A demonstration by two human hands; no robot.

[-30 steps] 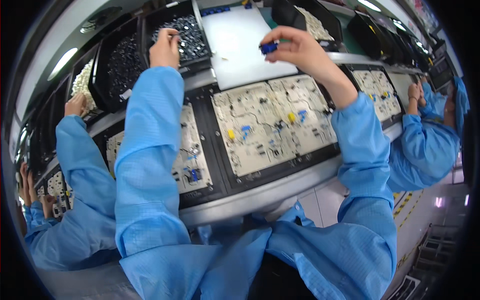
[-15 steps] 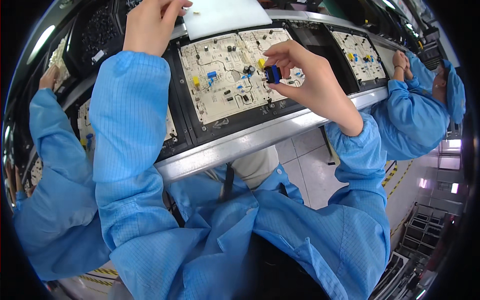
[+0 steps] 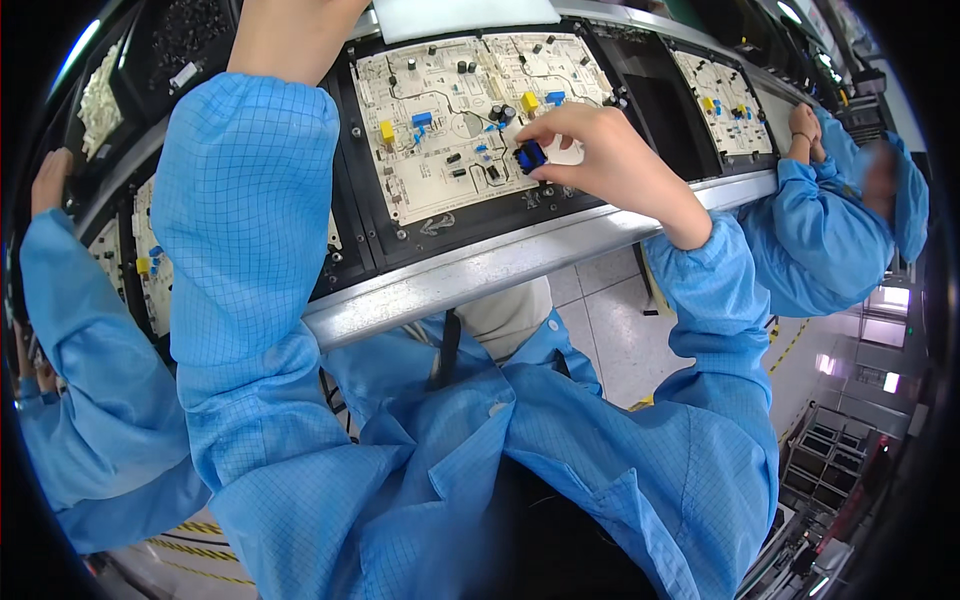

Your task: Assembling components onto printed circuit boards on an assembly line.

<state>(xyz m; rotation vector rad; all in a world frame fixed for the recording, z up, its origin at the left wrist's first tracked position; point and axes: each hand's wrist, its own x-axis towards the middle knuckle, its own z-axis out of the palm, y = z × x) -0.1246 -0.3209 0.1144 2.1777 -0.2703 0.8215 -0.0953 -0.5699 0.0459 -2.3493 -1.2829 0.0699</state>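
Between the thumb and fingertips of my right hand (image 3: 615, 160) is a small blue-and-black block-shaped electronic component (image 3: 530, 156). It is just over the lower right part of a cream circuit board (image 3: 415, 180); whether it touches the board I cannot tell. Yellow block parts, a blue block part (image 3: 422, 119) and several black cylindrical capacitors stand on that board, which lies in a black carrier tray (image 3: 405, 247). My left hand (image 3: 295, 40) reaches past the board's far left corner. Its fingers are cut off by the upper edge, so their grip is hidden.
A white foam sheet (image 3: 460, 17) lies beyond the board. A metal rail (image 3: 470, 275) runs along the near side. Another populated board (image 3: 720, 125) sits farther right, near a co-worker's clasped hands (image 3: 803, 125). At left a co-worker's arm (image 3: 85, 310) reaches over the line.
My right hand has moved slightly nearer and left with the component, which has turned in its fingers. My left hand has gone farther up, its fingers leaving the picture.
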